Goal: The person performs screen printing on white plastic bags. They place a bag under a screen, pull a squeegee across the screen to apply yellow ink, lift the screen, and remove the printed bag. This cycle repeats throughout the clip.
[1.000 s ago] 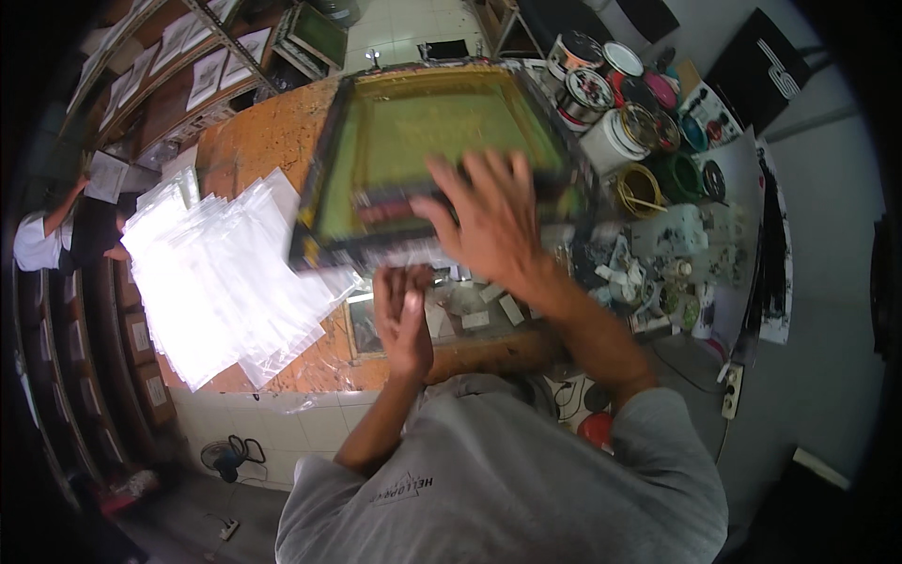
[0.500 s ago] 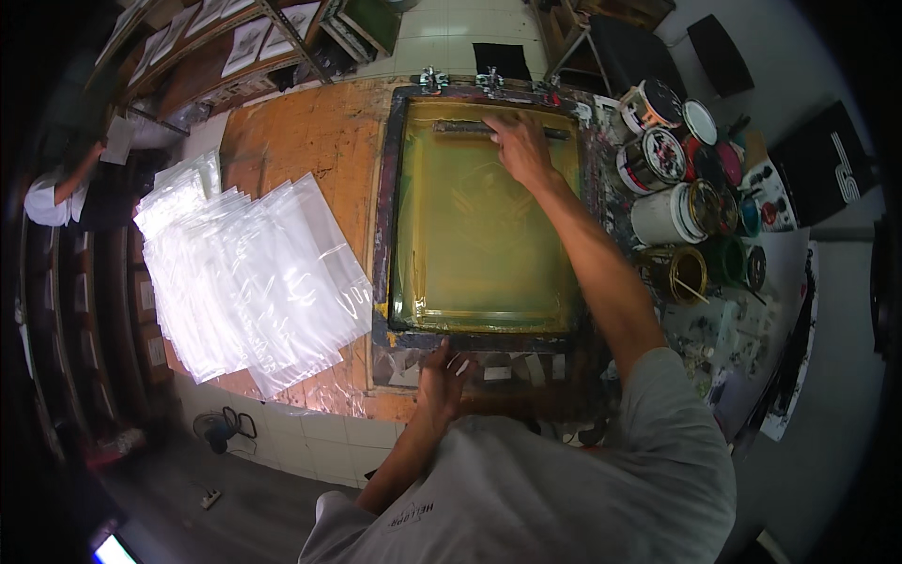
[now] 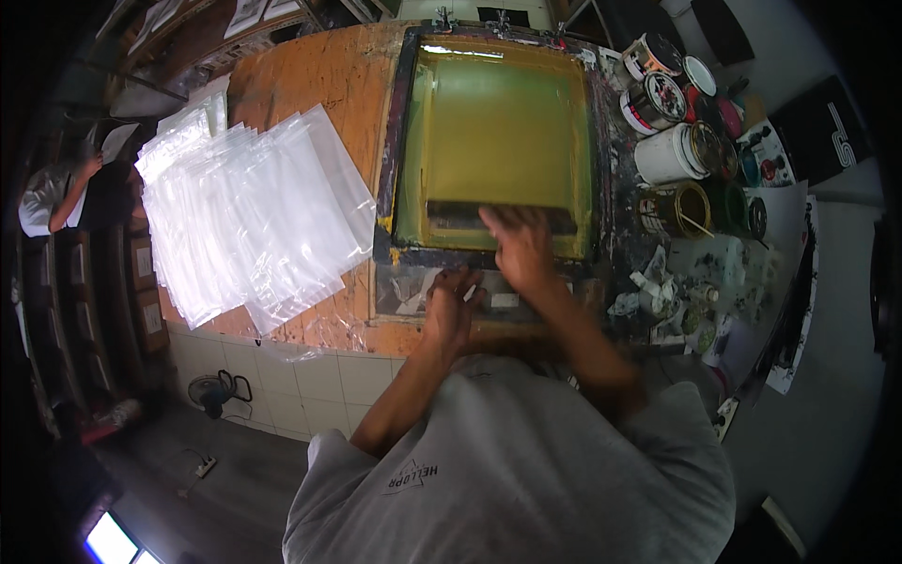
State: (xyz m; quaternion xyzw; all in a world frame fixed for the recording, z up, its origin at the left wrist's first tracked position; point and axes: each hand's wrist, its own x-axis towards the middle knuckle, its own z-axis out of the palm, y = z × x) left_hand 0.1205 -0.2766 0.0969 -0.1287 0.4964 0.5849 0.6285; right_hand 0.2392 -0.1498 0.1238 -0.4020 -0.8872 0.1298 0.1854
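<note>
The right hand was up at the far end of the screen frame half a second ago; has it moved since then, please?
Yes. The right hand has come back toward the person, from the far edge of the screen frame to its near edge, on the squeegee.

head cam: worn on the person's head | faces steeply down, fisheye | close over the printing screen (image 3: 496,141) | table (image 3: 319,85) runs left and far

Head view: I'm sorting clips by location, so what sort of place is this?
Likely a screen-printing workshop: a framed mesh screen on an orange table, ink cans beside it, stacked clear plastic bags.
</note>
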